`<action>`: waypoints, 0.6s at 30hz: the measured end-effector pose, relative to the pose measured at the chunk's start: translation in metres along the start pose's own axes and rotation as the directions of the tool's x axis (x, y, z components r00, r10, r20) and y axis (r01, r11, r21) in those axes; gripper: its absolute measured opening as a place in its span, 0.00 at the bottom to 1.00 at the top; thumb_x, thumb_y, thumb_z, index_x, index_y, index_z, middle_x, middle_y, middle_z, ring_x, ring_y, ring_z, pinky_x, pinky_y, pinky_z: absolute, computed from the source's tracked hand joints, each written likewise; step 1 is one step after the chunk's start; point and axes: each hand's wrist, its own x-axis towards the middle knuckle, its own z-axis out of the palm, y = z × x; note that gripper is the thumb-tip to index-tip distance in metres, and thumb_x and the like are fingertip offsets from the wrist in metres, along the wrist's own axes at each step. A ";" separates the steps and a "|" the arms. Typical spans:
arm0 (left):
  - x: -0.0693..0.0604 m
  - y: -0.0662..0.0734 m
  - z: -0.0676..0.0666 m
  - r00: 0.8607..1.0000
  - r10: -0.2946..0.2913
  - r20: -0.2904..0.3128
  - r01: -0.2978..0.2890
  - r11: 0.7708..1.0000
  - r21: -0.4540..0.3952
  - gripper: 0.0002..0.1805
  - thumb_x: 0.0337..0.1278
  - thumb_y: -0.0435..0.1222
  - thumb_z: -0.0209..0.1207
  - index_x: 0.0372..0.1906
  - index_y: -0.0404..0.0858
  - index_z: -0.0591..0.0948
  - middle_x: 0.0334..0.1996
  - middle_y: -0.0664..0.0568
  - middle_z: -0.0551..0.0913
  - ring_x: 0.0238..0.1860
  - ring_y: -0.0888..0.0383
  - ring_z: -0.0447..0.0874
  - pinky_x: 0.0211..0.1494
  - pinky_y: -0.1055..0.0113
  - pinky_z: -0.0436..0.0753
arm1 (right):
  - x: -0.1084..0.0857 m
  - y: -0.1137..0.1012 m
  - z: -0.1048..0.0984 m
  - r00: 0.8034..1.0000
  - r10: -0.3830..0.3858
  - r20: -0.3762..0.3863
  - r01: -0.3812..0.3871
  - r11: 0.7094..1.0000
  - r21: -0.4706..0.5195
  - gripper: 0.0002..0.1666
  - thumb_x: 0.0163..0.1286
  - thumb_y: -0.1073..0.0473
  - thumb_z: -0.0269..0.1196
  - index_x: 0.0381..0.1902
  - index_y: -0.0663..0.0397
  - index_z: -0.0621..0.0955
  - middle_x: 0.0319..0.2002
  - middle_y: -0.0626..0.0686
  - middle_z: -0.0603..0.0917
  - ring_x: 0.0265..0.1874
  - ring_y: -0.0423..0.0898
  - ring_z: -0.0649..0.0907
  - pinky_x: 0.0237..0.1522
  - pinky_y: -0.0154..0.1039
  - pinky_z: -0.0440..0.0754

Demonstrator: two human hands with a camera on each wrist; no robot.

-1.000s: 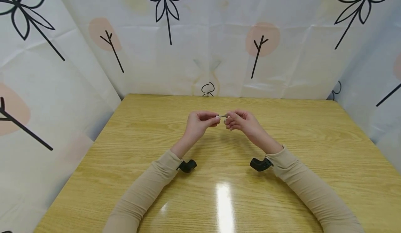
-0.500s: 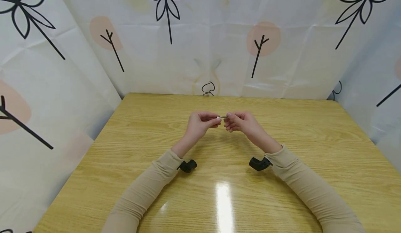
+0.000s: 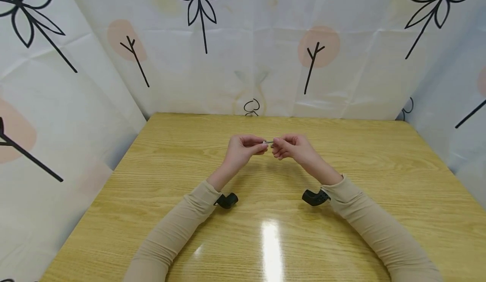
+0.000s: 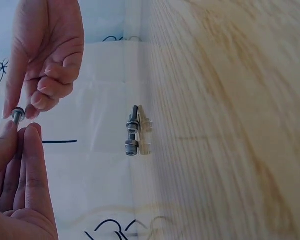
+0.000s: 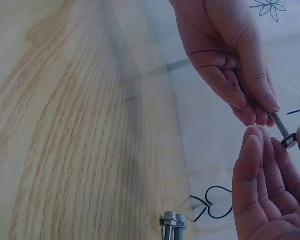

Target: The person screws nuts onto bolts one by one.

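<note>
A thin metal bolt (image 5: 281, 124) is held in the air between both hands. My left hand (image 3: 240, 149) pinches one end of its shank between thumb and fingertips. At the other end sits a nut with a dark washer-like ring (image 5: 289, 141). The thumb and index finger of my right hand (image 3: 294, 147) grip that nut, while its other fingers are bent below. In the left wrist view the nut (image 4: 18, 114) shows between the two hands. Fingertips cover the end of the bolt in my left hand. A tiny metallic spot below the right fingertips is too small to identify.
More bolts (image 4: 132, 132) with nuts on them lie close together on the wooden table (image 3: 190, 168); the head view does not show them. A patterned white cloth (image 3: 265, 75) hangs behind the table and at both sides. Black wrist cameras (image 3: 316, 198) sit under the cuffs.
Over the last second my right fingers have drawn in around the nut end, hiding more of it. My left hand keeps almost the same place and its pinch on the bolt.
</note>
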 end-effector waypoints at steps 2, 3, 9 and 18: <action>0.000 -0.001 -0.001 1.000 -0.006 -0.002 0.006 1.000 0.003 0.10 0.53 0.26 0.66 0.40 0.23 0.84 0.33 0.41 0.86 0.33 0.52 0.87 0.41 0.57 0.88 | 0.000 -0.001 0.001 1.000 0.010 0.004 -0.010 1.000 0.021 0.27 0.73 0.53 0.57 0.53 0.76 0.73 0.39 0.65 0.82 0.36 0.52 0.85 0.45 0.50 0.85; 0.001 -0.001 -0.001 1.000 -0.010 -0.002 0.010 1.000 0.005 0.11 0.53 0.26 0.66 0.40 0.22 0.83 0.33 0.41 0.86 0.33 0.52 0.87 0.42 0.57 0.88 | 0.000 -0.001 0.001 1.000 0.006 0.009 -0.006 0.999 0.037 0.26 0.73 0.54 0.57 0.55 0.74 0.72 0.41 0.67 0.81 0.38 0.54 0.84 0.47 0.52 0.84; -0.001 -0.001 -0.004 1.000 -0.023 -0.012 0.023 1.000 -0.011 0.10 0.54 0.27 0.66 0.40 0.24 0.84 0.34 0.40 0.86 0.35 0.50 0.87 0.43 0.57 0.88 | 0.001 0.002 0.001 0.998 -0.061 0.023 0.059 0.997 0.053 0.21 0.70 0.64 0.60 0.55 0.73 0.73 0.43 0.65 0.83 0.42 0.58 0.83 0.51 0.55 0.82; -0.001 -0.001 -0.006 0.999 -0.035 -0.008 0.035 0.999 -0.027 0.11 0.54 0.26 0.65 0.41 0.22 0.83 0.34 0.41 0.86 0.34 0.52 0.87 0.43 0.57 0.87 | 0.004 0.001 0.005 1.000 -0.005 0.022 0.006 1.000 -0.013 0.19 0.74 0.54 0.56 0.49 0.67 0.77 0.35 0.59 0.83 0.33 0.48 0.83 0.38 0.44 0.86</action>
